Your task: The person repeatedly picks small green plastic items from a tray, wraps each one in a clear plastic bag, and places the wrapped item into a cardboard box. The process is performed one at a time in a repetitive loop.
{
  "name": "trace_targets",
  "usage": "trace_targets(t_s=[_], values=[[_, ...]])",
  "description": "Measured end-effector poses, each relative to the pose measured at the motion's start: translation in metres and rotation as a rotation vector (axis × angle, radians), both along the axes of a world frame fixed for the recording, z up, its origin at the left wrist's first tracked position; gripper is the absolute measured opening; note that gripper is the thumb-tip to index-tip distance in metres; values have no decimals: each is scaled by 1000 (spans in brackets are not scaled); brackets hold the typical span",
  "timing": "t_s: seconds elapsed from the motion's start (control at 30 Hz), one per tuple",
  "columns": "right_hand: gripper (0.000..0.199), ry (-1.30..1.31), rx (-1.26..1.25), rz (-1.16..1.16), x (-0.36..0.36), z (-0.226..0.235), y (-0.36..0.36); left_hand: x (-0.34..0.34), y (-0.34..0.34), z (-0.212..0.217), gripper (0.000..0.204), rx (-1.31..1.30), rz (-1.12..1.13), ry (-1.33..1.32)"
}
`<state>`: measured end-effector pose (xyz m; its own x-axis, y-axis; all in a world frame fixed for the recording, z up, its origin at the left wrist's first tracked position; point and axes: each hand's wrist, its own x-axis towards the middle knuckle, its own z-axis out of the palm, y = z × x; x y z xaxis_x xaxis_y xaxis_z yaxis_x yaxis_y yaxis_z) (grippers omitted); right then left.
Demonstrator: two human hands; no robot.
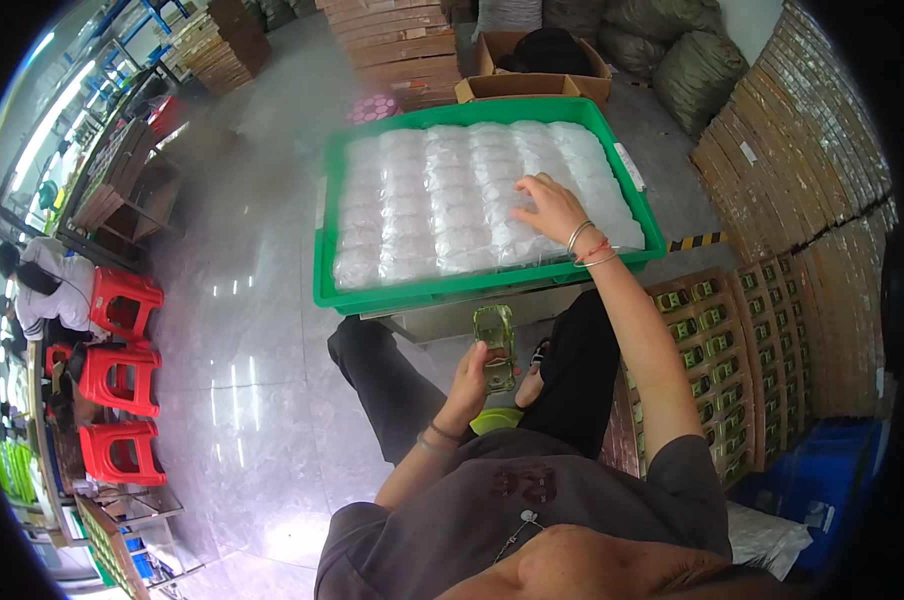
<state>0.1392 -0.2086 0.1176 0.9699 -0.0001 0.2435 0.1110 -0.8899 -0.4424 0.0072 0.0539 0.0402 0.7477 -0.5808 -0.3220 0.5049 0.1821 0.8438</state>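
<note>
A large green plastic crate (392, 296) sits ahead of the seated person, filled edge to edge with rows of clear plastic blister shells (442, 205). The right hand (550, 207) is stretched forward, fingers spread flat on the shells near the crate's right side, pressing rather than gripping; nothing is closed in it. Nearer the body, over the lap, the left hand (469, 382) curls loosely around the lower end of a small translucent green toy car (496, 345). The car's long axis points away from the person, toward the crate just beyond it.
</note>
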Motion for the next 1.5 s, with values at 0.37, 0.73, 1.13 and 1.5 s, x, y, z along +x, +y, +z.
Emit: trace_targets(t_s=[0.37, 0.73, 1.13, 1.5], values=[[21, -379, 444, -88, -28, 24, 19, 5, -1, -3, 55, -23, 44, 75], [16, -58, 1037, -109, -177, -15, 77, 15, -26, 6, 58, -98, 51, 221], [28, -391, -89, 108, -152, -3, 90, 4, -20, 18, 57, -110, 18, 126], [11, -105, 258, 116, -137, -18, 76, 1, -24, 24, 59, -24, -5, 155]])
